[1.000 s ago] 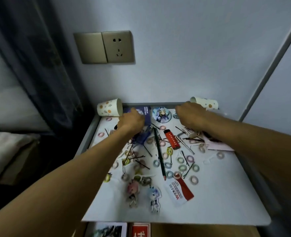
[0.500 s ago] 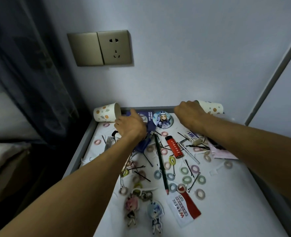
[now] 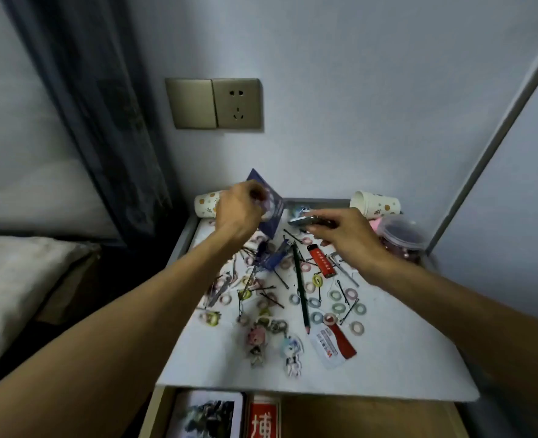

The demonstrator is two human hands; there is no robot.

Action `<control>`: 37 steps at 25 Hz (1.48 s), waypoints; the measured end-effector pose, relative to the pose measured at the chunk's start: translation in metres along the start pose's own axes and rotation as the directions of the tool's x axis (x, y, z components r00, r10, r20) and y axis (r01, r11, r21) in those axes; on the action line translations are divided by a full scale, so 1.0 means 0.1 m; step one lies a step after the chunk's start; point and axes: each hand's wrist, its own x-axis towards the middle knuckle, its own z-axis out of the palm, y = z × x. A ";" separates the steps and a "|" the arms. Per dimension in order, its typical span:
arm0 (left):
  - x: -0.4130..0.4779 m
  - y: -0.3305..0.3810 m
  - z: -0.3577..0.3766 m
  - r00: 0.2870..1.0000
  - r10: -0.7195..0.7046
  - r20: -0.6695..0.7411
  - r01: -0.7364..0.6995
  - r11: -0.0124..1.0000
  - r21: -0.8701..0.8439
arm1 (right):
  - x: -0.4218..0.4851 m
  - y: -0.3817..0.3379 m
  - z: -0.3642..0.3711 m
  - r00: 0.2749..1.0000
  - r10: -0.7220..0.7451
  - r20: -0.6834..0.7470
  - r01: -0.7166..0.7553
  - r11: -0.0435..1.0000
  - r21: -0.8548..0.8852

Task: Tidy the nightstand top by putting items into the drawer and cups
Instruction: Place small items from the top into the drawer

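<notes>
My left hand (image 3: 239, 213) grips a dark blue card (image 3: 269, 213) and holds it raised above the back of the white nightstand top (image 3: 403, 358). My right hand (image 3: 343, 235) pinches a round badge (image 3: 305, 220), tilted nearly flat, just above the clutter. Two patterned paper cups lie on their sides at the back: the left cup (image 3: 205, 203) behind my left hand, the right cup (image 3: 375, 204) beyond my right. Below the top's front edge the drawer (image 3: 356, 418) stands open.
Several small hair ties, black bobby pins, a dark pencil (image 3: 300, 286), a red lighter (image 3: 321, 261), two figure keychains (image 3: 274, 346) and a red-white tag (image 3: 335, 343) litter the top. A lidded plastic tub (image 3: 402, 232) sits back right. Cards (image 3: 210, 417) lie in the drawer. Bed at left.
Both hands have lifted off the back of the top: the left one raised the blue card, the right one picked up the round badge. The view has pulled back, showing the open drawer.
</notes>
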 end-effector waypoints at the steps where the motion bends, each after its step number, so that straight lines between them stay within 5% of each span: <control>1: -0.14 0.06 -0.16 1.000 0.018 0.009 -0.018 0.998 -0.055 | -0.15 -0.09 0.01 1.000 0.021 -0.007 -0.020 0.995 0.099; 5: -1.04 0.14 -0.63 0.973 -0.107 0.206 0.173 0.925 -0.338 | -0.85 -0.41 0.10 0.999 0.049 -0.015 -0.041 0.947 0.319; 8: -1.80 0.19 -0.74 0.850 -0.201 0.487 0.491 0.640 -0.591 | -1.35 -0.43 0.35 0.999 -0.019 0.046 0.001 0.927 0.376; 11: -2.19 0.14 -0.76 0.767 -0.248 0.591 0.640 0.361 -0.678 | -1.70 -0.29 0.53 0.986 -0.120 0.117 0.097 0.978 0.184; 14: -2.29 0.06 -0.79 0.798 -0.242 0.552 0.590 0.504 -0.631 | -1.84 -0.28 0.53 0.972 -0.124 0.199 0.088 0.979 0.184; 16: -2.29 -0.01 -0.77 0.814 -0.289 0.503 0.568 0.574 -0.590 | -1.81 -0.22 0.46 0.996 -0.051 0.071 0.035 0.977 0.209; 19: -2.26 -0.16 -0.77 0.806 -0.405 0.432 0.591 0.589 -0.550 | -1.55 0.06 0.35 0.976 0.051 -0.212 -0.087 0.983 -0.164; 21: -2.26 -0.24 -0.77 0.814 -0.430 0.391 0.581 0.605 -0.545 | -1.43 0.27 0.35 0.971 0.150 -0.186 -0.222 0.859 -0.462; 24: -2.32 -0.25 -0.74 0.814 -0.438 0.381 0.580 0.604 -0.546 | -1.35 0.38 0.46 0.961 0.176 -0.215 -0.269 0.778 -0.568; 31: -2.36 -0.20 -0.74 0.820 -0.401 0.407 0.570 0.629 -0.528 | -1.34 0.27 0.45 0.936 0.288 -0.203 -0.349 0.841 -0.414; 35: -2.33 -0.23 -0.82 0.801 -0.371 0.470 0.587 0.639 -0.496 | -1.41 0.12 0.30 0.907 0.371 -0.201 -0.407 0.895 -0.182; 37: -2.31 -0.24 -0.89 0.775 -0.341 0.532 0.608 0.630 -0.482 | -1.52 -0.02 0.27 0.915 0.381 -0.132 -0.374 0.924 0.074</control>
